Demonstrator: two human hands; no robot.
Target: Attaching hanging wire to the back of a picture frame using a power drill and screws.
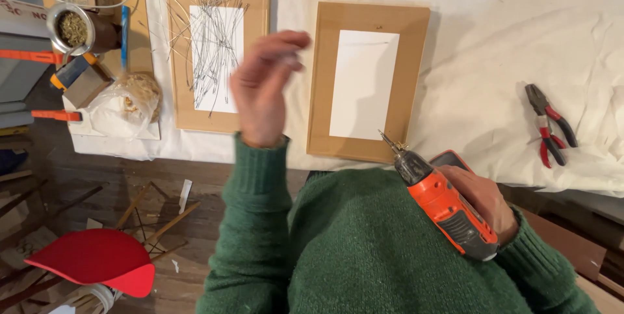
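My right hand [480, 198] grips an orange and grey cordless screwdriver [445, 207] held against my green jumper, its bit pointing up-left at the near edge of a wooden board [369, 80] with a white sheet on it. My left hand [263, 86] is raised above the table between the two boards, fingers curled and pinched together; whether anything small is between them I cannot tell. To its left lies a second wooden board [216, 54] with a white sheet covered by several thin wires [211, 41].
Red-handled pliers [550, 125] lie on the white cloth at right. At left sit a metal tin [71, 28], a plastic bag [123, 109], orange clamps [55, 116] and a small box. A red chair [97, 262] stands on the wooden floor.
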